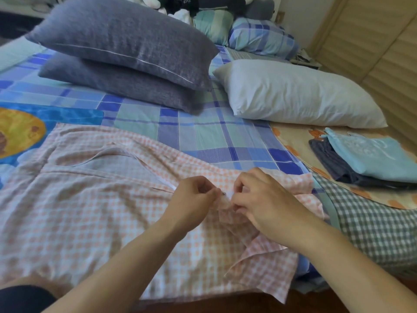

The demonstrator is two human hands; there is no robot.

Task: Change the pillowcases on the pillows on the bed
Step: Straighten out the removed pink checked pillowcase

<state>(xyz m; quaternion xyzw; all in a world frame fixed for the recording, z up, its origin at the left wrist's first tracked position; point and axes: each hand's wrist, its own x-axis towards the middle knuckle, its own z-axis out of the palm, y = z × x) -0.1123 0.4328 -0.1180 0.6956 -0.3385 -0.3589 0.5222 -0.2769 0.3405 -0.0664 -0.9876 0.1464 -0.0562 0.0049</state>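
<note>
A pink-and-white checked pillowcase (pixel 94 222) lies flat on the near part of the bed, its zip opening gaping at the upper middle. My left hand (pixel 194 199) pinches the small metal zip pull at the right end of that opening. My right hand (pixel 264 204) pinches the bunched fabric just beside it. A bare white pillow (pixel 293 96) lies at the right. Two grey-blue covered pillows (pixel 126 44) are stacked at the back left.
The bed has a blue plaid sheet (pixel 203 134). Folded light-blue and dark-blue cloths (pixel 370 159) sit on a patterned mat at the right. More pillows and clothes are piled at the head (pixel 259 37). A grey checked blanket (pixel 372 222) lies at the right edge.
</note>
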